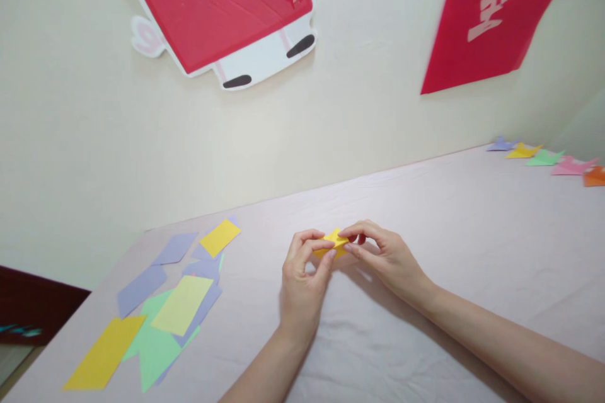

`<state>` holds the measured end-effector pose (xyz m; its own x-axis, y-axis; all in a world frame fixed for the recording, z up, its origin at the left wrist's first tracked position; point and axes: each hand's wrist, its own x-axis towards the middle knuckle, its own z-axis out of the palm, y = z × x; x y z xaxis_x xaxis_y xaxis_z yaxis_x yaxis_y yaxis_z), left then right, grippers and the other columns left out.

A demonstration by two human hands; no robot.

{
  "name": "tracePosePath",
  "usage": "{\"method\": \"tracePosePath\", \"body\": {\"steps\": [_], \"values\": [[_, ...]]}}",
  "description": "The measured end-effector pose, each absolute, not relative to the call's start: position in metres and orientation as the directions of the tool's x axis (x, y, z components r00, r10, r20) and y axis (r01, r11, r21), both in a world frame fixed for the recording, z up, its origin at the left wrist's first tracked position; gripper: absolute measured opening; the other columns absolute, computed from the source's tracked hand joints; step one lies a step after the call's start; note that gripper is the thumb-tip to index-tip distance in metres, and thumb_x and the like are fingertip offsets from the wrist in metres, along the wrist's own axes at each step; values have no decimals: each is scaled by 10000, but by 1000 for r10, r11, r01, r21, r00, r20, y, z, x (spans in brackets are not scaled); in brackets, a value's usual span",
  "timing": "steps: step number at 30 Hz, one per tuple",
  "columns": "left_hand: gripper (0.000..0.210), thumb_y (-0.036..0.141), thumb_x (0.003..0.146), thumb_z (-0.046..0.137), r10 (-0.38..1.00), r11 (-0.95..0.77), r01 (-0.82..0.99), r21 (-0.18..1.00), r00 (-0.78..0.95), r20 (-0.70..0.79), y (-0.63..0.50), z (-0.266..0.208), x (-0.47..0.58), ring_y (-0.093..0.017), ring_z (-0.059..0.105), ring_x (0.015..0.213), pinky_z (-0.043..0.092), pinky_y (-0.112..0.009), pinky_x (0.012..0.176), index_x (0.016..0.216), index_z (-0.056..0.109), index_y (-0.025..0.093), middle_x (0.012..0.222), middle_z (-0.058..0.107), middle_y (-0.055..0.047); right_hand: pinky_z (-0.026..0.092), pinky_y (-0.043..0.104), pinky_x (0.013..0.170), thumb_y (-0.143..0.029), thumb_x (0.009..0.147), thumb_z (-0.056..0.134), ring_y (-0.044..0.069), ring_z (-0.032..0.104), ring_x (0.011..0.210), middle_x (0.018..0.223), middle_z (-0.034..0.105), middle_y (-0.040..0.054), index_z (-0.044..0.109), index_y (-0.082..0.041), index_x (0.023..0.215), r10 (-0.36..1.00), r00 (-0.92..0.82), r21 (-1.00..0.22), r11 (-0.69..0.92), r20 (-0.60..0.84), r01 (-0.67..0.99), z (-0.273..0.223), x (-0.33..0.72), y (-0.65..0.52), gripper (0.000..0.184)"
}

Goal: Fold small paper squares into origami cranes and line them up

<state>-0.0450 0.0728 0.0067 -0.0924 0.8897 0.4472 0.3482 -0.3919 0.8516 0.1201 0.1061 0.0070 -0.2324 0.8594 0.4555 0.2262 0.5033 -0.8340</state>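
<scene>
Between my two hands is a small folded piece of yellow paper (pixel 338 240), held just above the cloth-covered surface. My left hand (pixel 306 258) pinches its left side with thumb and fingers. At its right side, the thumb and index finger of my right hand (pixel 378 250) close on the paper's edge. Part of the paper is hidden behind my fingers, so its full folded shape cannot be made out.
Loose sheets of yellow paper (pixel 104 352), purple paper (pixel 142 289) and green paper (pixel 158 352) overlap at the left. Several folded paper figures (pixel 543 157) stand in a row at the far right. Behind rises a pale wall (pixel 227 151) with red decorations (pixel 501 19).
</scene>
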Motion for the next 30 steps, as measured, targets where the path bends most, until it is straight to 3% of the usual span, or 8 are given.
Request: {"method": "tracePosePath", "body": {"steps": [10, 21, 30], "values": [[96, 198, 858, 638, 873, -417, 390, 821, -81, 481, 72, 6, -45, -183, 594, 980, 453, -291, 866, 908, 697, 256, 1005, 627, -21, 460, 312, 748, -209, 879, 609, 186, 586, 816, 796, 641, 31, 687, -212, 815, 814, -272, -793, 571, 514, 210, 11, 121, 106, 101], [41, 207, 852, 653, 872, -413, 423, 807, -72, 485, 72, 7, -46, -193, 585, 891, 434, -299, 803, 849, 679, 239, 871, 650, -12, 453, 301, 731, -259, 870, 634, 179, 566, 799, 814, 625, 29, 676, -212, 841, 837, -290, -838, 520, 463, 163, 10, 120, 108, 69], [30, 227, 867, 640, 891, -397, 438, 806, -28, 454, 72, 6, -46, -194, 580, 890, 424, -305, 809, 859, 669, 230, 881, 652, -14, 433, 299, 774, -213, 859, 634, 174, 563, 835, 827, 589, 17, 668, -206, 789, 850, -288, -860, 492, 440, 138, 8, 121, 110, 79]]}}
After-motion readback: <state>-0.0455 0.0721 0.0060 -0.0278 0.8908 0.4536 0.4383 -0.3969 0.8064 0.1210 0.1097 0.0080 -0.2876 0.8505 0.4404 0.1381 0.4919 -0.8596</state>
